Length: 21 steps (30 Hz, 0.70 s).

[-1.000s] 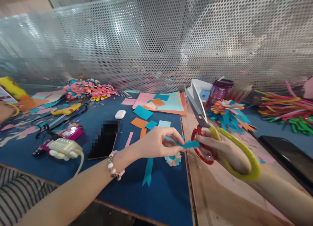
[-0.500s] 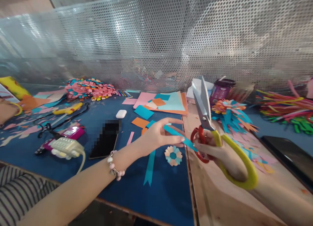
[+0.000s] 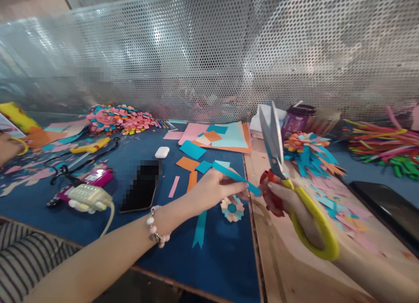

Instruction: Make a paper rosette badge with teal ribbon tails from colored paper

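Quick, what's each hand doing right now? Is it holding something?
Left hand: closed, holding a blue paper strip.
Right hand: closed around the handles of the scissors, blades up.

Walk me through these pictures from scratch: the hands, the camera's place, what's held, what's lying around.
No machine here, just a person's two bare hands. One camera, worn on that person's head, looks forward and down. The left hand holds a blue paper strip; the right hand holds scissors, blades pointing upward. On the blue table lie a paper flower, colored paper sheets, a phone and a small white case. At the far left edge is another person's hand.
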Tool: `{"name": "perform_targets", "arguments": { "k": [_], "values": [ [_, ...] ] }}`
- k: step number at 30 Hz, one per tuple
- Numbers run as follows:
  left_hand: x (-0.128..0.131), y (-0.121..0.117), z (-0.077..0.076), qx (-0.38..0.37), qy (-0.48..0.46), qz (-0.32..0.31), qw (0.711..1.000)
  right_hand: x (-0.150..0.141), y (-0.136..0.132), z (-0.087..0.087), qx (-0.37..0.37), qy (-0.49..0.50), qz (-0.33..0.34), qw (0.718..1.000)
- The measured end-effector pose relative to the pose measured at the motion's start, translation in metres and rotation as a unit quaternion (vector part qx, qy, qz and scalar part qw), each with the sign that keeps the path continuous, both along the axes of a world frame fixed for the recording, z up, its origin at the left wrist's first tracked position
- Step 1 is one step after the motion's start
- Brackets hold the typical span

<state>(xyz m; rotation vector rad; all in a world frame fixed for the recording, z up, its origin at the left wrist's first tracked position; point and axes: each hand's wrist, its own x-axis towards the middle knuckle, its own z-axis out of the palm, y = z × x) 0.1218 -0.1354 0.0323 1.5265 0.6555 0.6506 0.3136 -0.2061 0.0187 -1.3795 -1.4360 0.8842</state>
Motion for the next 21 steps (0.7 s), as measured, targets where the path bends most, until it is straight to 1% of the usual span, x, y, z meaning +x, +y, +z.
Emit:
{"name": "perform_targets", "arguments": {
  "k": [4, 6, 9, 14, 18, 21],
  "values": [
    [-0.007, 0.015, 0.007, 0.008, -0.06, 0.108, 0.992, 0.002, 0.0, -0.001, -0.004, -0.039, -0.005, 0.999],
    [-0.012, 0.022, 0.012, 0.008, -0.119, 0.138, 0.983, 0.004, 0.0, 0.0, -0.007, -0.052, -0.001, 0.999],
    [-0.016, 0.029, 0.019, 0.017, -0.169, 0.16, 0.972, 0.007, -0.002, 0.004, -0.014, -0.073, 0.009, 0.997],
    [-0.018, 0.028, 0.026, 0.029, -0.196, 0.193, 0.961, 0.008, -0.008, 0.016, -0.026, -0.127, 0.017, 0.991],
    [-0.017, 0.024, 0.026, 0.026, -0.208, 0.192, 0.959, 0.003, -0.009, 0.025, -0.025, -0.166, 0.011, 0.986],
    [-0.017, 0.021, 0.027, 0.021, -0.218, 0.176, 0.96, 0.0, -0.008, 0.029, -0.021, -0.187, 0.006, 0.982]
  ]
}}
